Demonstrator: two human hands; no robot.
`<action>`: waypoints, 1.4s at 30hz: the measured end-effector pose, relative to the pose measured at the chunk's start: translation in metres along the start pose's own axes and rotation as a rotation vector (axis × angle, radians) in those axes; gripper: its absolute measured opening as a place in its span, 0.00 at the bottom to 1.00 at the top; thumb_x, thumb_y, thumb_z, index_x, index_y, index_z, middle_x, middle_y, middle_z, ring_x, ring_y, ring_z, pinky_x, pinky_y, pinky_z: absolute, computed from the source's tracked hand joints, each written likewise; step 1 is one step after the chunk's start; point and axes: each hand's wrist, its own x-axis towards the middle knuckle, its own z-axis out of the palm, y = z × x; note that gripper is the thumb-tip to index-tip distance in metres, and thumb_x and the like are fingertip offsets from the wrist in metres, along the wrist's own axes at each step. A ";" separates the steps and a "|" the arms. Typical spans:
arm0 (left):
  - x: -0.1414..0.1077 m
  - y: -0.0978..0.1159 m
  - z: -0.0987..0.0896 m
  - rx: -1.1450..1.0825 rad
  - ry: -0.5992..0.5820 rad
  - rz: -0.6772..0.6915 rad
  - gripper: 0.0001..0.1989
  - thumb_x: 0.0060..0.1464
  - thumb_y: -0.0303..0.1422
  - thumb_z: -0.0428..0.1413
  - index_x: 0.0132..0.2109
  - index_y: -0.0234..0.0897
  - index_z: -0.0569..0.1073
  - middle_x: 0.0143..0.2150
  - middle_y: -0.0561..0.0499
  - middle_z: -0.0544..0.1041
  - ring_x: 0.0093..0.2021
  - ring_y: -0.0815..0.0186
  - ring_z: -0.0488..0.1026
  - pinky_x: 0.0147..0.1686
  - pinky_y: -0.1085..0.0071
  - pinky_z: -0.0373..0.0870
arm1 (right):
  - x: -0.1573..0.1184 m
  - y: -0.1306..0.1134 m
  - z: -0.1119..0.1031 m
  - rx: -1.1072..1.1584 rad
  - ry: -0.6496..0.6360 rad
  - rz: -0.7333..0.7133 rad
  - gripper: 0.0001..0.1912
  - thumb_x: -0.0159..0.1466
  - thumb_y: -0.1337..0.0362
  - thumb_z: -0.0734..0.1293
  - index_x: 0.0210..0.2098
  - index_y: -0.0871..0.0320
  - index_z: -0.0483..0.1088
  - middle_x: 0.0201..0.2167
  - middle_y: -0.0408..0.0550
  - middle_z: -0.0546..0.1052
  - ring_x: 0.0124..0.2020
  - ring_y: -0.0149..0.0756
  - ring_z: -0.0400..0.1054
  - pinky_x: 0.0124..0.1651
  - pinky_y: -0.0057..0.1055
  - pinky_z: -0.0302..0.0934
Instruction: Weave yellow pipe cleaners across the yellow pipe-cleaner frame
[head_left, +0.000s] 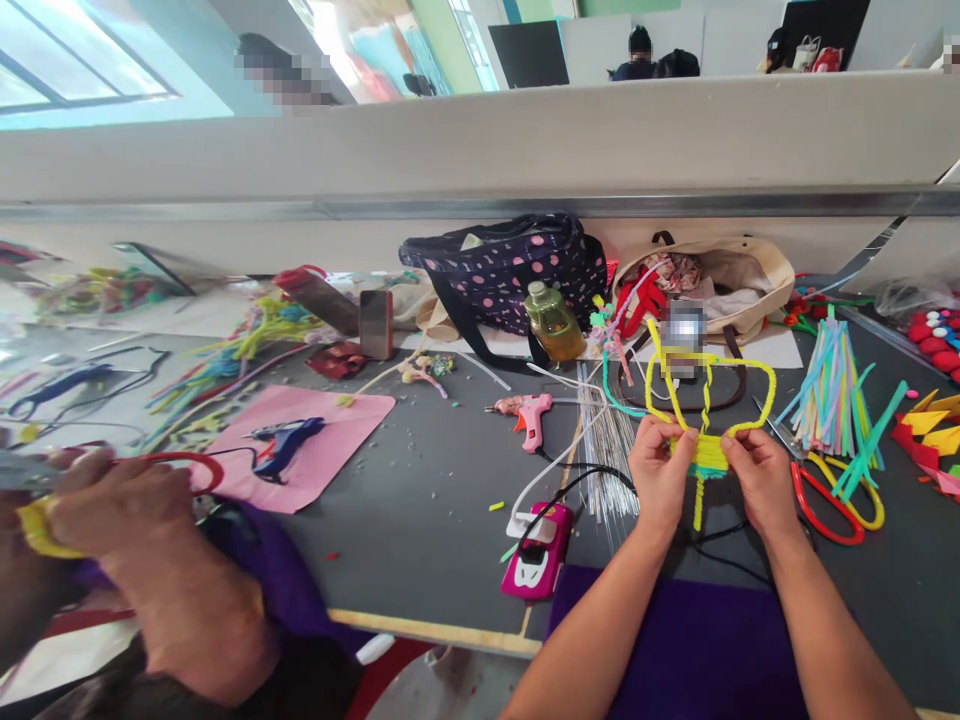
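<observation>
A yellow pipe-cleaner figure point(709, 453) with looped wings, a thin stem below and a green band on its body hangs between my hands. My left hand point(664, 470) pinches the left edge of its body between thumb and fingers. On the opposite edge, my right hand point(759, 475) has a similar closed grip. Just left of my hands lies a bundle of thin metal wires point(604, 455). Red-handled scissors point(829, 510) and yellow-handled scissors point(874, 510) rest right of my right hand, beside a bunch of pastel pipe cleaners point(829, 390).
A pink glue gun point(531, 418) and a magenta power strip point(538, 555) with cords lie left of my hands. Behind stand a bottle point(555, 325), a patterned bag point(510, 270) and a beige bag point(742, 275). At left, another person's hands point(124, 500) hold scissors near a blue glue gun point(285, 445).
</observation>
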 end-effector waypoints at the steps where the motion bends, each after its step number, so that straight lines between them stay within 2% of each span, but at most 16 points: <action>1: 0.000 0.001 0.001 -0.011 -0.007 -0.014 0.08 0.47 0.35 0.63 0.27 0.38 0.73 0.33 0.51 0.70 0.37 0.65 0.70 0.37 0.69 0.66 | -0.001 0.000 0.001 -0.018 0.018 -0.017 0.12 0.54 0.55 0.72 0.29 0.57 0.72 0.23 0.42 0.73 0.23 0.29 0.63 0.27 0.26 0.60; 5: -0.002 0.005 0.003 -0.087 -0.014 -0.116 0.11 0.48 0.37 0.62 0.26 0.36 0.70 0.34 0.50 0.74 0.36 0.66 0.70 0.35 0.71 0.66 | -0.005 -0.002 0.004 -0.086 0.076 -0.090 0.12 0.55 0.55 0.70 0.29 0.57 0.71 0.25 0.43 0.74 0.26 0.32 0.66 0.30 0.28 0.62; 8: -0.004 0.006 0.003 -0.131 -0.010 -0.170 0.11 0.48 0.36 0.63 0.27 0.36 0.70 0.34 0.50 0.75 0.33 0.67 0.70 0.32 0.73 0.65 | -0.007 -0.001 0.004 -0.067 0.081 -0.081 0.12 0.55 0.54 0.70 0.29 0.56 0.71 0.24 0.42 0.73 0.25 0.32 0.64 0.29 0.28 0.62; 16: -0.006 0.008 0.001 -0.034 -0.032 -0.095 0.11 0.49 0.36 0.62 0.26 0.37 0.70 0.34 0.49 0.75 0.36 0.64 0.71 0.35 0.71 0.67 | -0.005 0.002 0.003 0.010 -0.022 -0.018 0.11 0.56 0.55 0.71 0.30 0.56 0.72 0.25 0.43 0.73 0.27 0.33 0.65 0.32 0.29 0.60; 19: -0.008 0.008 0.003 -0.057 -0.033 -0.101 0.11 0.48 0.36 0.62 0.26 0.37 0.71 0.34 0.49 0.75 0.36 0.64 0.72 0.35 0.71 0.68 | -0.007 -0.002 0.004 -0.021 0.014 -0.054 0.11 0.55 0.55 0.71 0.29 0.56 0.72 0.24 0.42 0.73 0.26 0.32 0.63 0.30 0.28 0.59; 25: -0.009 0.008 0.007 -0.200 0.023 -0.235 0.08 0.46 0.35 0.64 0.30 0.36 0.74 0.37 0.49 0.77 0.35 0.67 0.72 0.35 0.72 0.68 | -0.009 -0.003 0.006 -0.034 0.082 -0.094 0.10 0.57 0.55 0.70 0.29 0.55 0.72 0.24 0.42 0.72 0.26 0.32 0.63 0.30 0.28 0.59; 30: -0.005 0.010 0.007 -0.277 0.078 -0.302 0.07 0.42 0.32 0.66 0.30 0.36 0.76 0.33 0.50 0.78 0.36 0.66 0.74 0.37 0.72 0.68 | -0.007 0.003 0.003 -0.004 0.122 -0.109 0.11 0.57 0.55 0.71 0.31 0.55 0.72 0.23 0.41 0.70 0.24 0.30 0.60 0.29 0.27 0.56; 33: -0.003 0.012 0.007 -0.308 0.081 -0.373 0.08 0.40 0.32 0.67 0.28 0.36 0.76 0.32 0.50 0.79 0.34 0.66 0.75 0.35 0.72 0.68 | -0.006 0.005 0.003 0.014 0.125 -0.101 0.11 0.56 0.54 0.71 0.31 0.56 0.72 0.23 0.41 0.70 0.25 0.31 0.60 0.29 0.27 0.57; 39: -0.001 0.011 0.006 -0.310 0.088 -0.364 0.08 0.39 0.31 0.68 0.27 0.36 0.76 0.32 0.50 0.80 0.35 0.66 0.76 0.36 0.72 0.69 | -0.002 0.005 0.004 0.142 0.082 -0.015 0.12 0.55 0.55 0.72 0.31 0.56 0.72 0.26 0.42 0.72 0.28 0.32 0.65 0.33 0.30 0.61; 42: 0.001 0.009 0.005 -0.293 0.105 -0.378 0.09 0.38 0.32 0.68 0.28 0.35 0.77 0.33 0.48 0.80 0.33 0.66 0.75 0.35 0.71 0.69 | 0.000 0.005 0.003 0.138 0.041 0.041 0.14 0.55 0.53 0.72 0.31 0.57 0.71 0.26 0.43 0.71 0.28 0.34 0.65 0.31 0.30 0.61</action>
